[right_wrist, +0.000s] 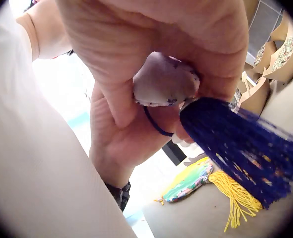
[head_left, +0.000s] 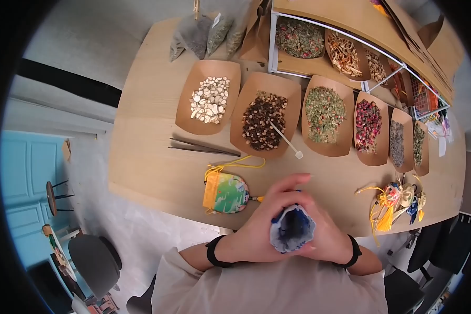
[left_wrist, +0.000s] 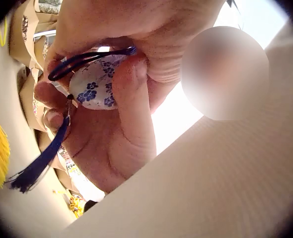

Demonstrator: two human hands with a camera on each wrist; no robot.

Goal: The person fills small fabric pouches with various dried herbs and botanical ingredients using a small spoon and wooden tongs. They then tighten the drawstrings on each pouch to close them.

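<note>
Both hands hold a small white pouch with blue flowers point(left_wrist: 94, 89), its mouth point(head_left: 293, 229) facing up toward the head view, with a dark opening. The left hand point(head_left: 256, 230) grips it from the left, the right hand point(head_left: 327, 230) from the right. A dark blue cord point(left_wrist: 79, 63) loops beside the pouch in the left wrist view, and a blue tassel point(right_wrist: 240, 148) hangs from it in the right wrist view. What lies inside the pouch cannot be made out.
Paper trays of dried plants point(head_left: 327, 115) line the table point(head_left: 152, 110), a white spoon point(head_left: 298, 154) in one. Nearer lie dark tweezers point(head_left: 204, 150), a green and yellow pouch point(head_left: 227, 192) and several tasselled pouches point(head_left: 397, 201). A shelf point(head_left: 319, 9) stands behind.
</note>
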